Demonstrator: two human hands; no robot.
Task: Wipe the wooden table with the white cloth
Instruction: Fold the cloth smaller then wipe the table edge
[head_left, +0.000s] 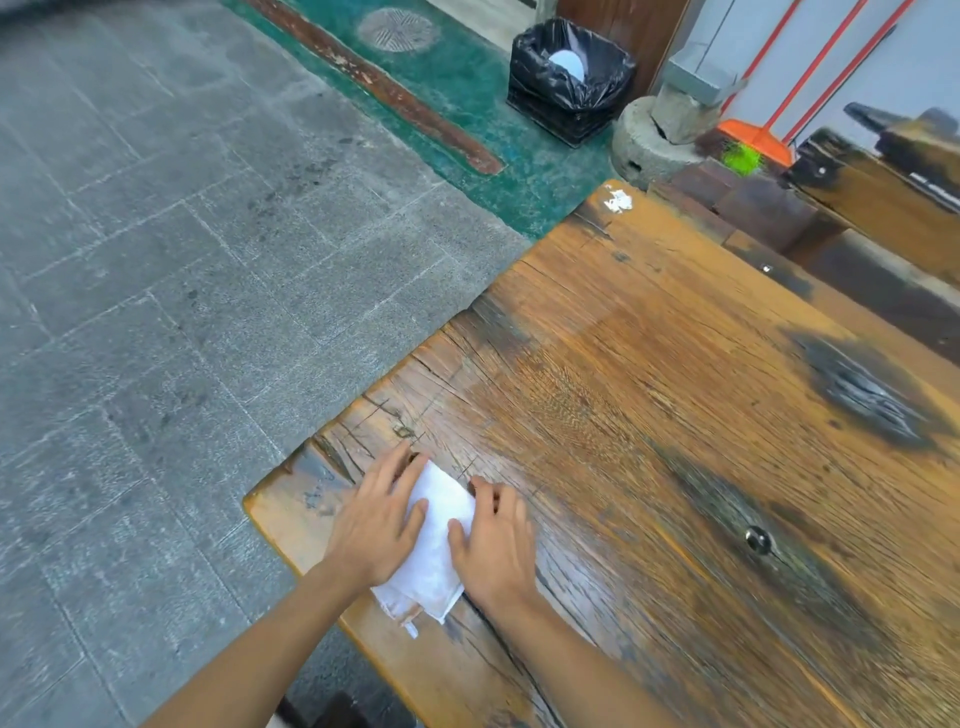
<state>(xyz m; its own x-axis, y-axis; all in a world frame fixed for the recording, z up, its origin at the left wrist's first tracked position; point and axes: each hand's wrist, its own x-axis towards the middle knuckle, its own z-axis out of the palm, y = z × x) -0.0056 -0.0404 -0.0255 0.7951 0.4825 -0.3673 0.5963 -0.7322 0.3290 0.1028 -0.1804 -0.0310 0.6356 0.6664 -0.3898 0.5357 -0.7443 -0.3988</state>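
Your left hand (376, 525) lies flat on the left side of the white cloth (435, 553), fingers straight and spread, pressing it down onto the wood. Your right hand (493, 540) rests on the cloth's right edge, its fingers bent at the knuckles with the tips on the tabletop just beyond the fabric; whether they pinch the cloth you cannot tell from here. The two hands sit close together with only a strip of cloth showing between them.

The cloth is folded into a narrow pad and lies near the corner of the wooden table (675, 415) closest to you, a frayed end poking out toward your wrists. The tabletop is worn orange-brown planking with dark stains, cracks near the edge and a round metal bolt head (758, 540) off to your right. At the far corner sits a small white scrap (618, 200).

Beyond the table, grey stone paving (156, 260) meets a green mat (467, 88). On it stands a bin lined with a black bag (569, 78), next to a round stone base (644, 143) and an orange broom head (753, 137).
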